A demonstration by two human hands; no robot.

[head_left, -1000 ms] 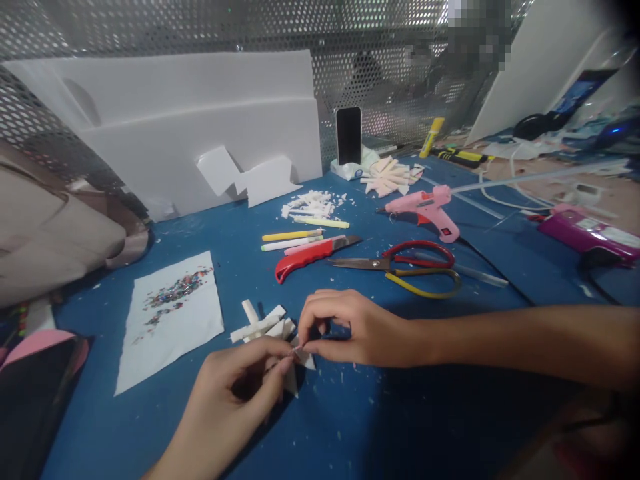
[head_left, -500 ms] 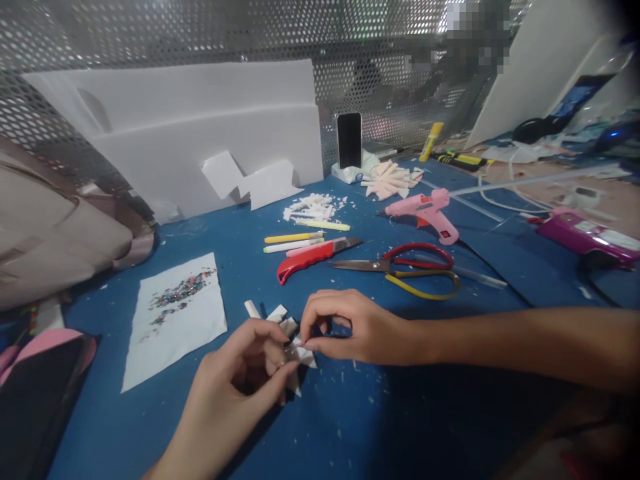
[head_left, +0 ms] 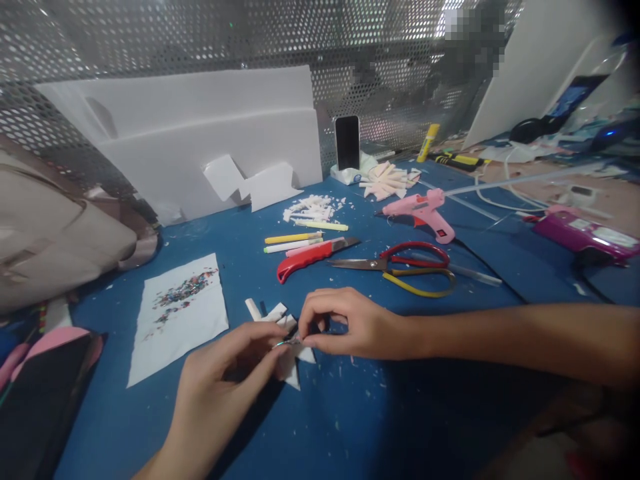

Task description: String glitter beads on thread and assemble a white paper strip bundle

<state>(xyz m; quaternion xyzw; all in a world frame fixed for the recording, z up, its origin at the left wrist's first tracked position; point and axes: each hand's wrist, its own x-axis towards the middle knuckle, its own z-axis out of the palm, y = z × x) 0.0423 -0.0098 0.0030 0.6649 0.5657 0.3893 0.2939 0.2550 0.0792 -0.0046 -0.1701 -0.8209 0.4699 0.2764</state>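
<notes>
My left hand (head_left: 220, 377) is closed in a pinch, thumb against fingers, with a thin shiny piece (head_left: 286, 343) at its tips, too small to name. Opposite it, my right hand (head_left: 345, 323) also pinches; what lies between its fingertips is hidden. The two sets of fingertips nearly meet over a cluster of white strips and pointed pieces (head_left: 289, 371) on the blue table (head_left: 340, 420). Part of that cluster is covered by my fingers. To the left, a white sheet (head_left: 145, 350) bears a scatter of small coloured, glittery bits (head_left: 185, 291).
Beyond my hands lie a red-handled knife (head_left: 305, 260), scissors (head_left: 390, 265), several pens (head_left: 293, 237) and white scraps (head_left: 315, 208). A pink glue gun (head_left: 420, 210) with a cord sits right. A phone (head_left: 347, 143) stands behind. A beige bag (head_left: 65, 233) is left.
My left hand has shifted slightly left and down, its fingers straighter, showing more of the white pieces beneath. My right hand keeps its pinch in nearly the same place.
</notes>
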